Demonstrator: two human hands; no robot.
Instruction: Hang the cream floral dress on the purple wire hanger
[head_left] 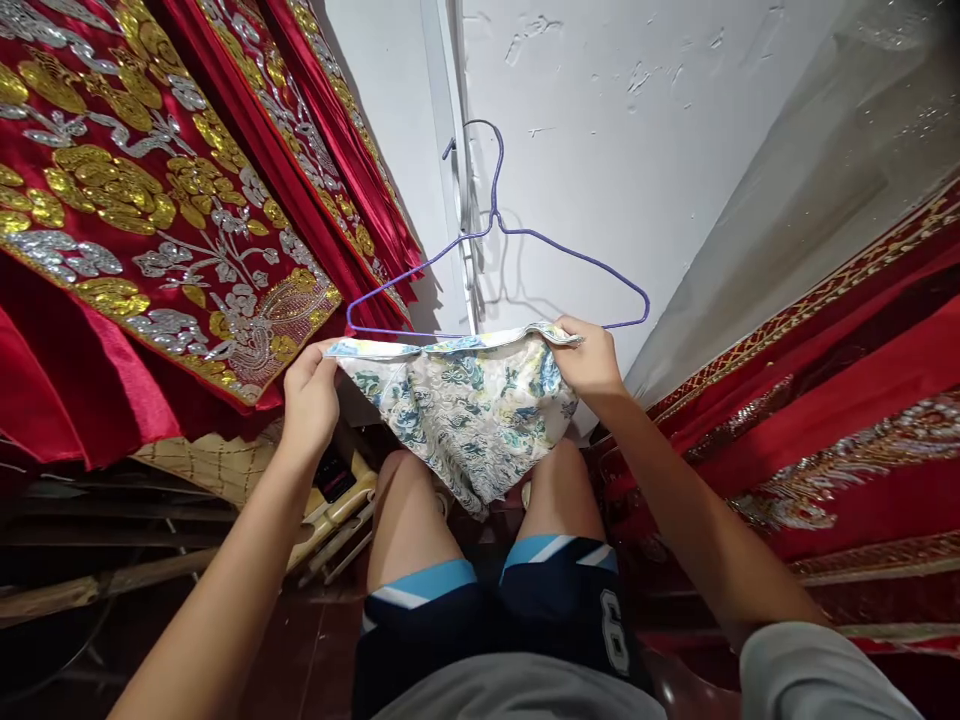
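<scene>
A white garment (480, 400) with a blue, green and yellow pattern is stretched between my two hands, its lower part hanging over my knees. My left hand (309, 395) pinches the left end of its top edge. At the right end, my right hand (589, 362) is closed on the same edge. A purple wire hanger (559, 243) hangs by its hook against the wall, just above the garment. The hanger's bottom bar runs along the garment's top edge and is partly hidden behind it.
Red cloths with gold and silver embroidery (225, 230) hang at the left. More red embroidered fabric (847, 450) and a pale sheer cloth (810, 170) are on the right. A bamboo seat (330, 525) with a dark phone-like object (334, 477) stands lower left.
</scene>
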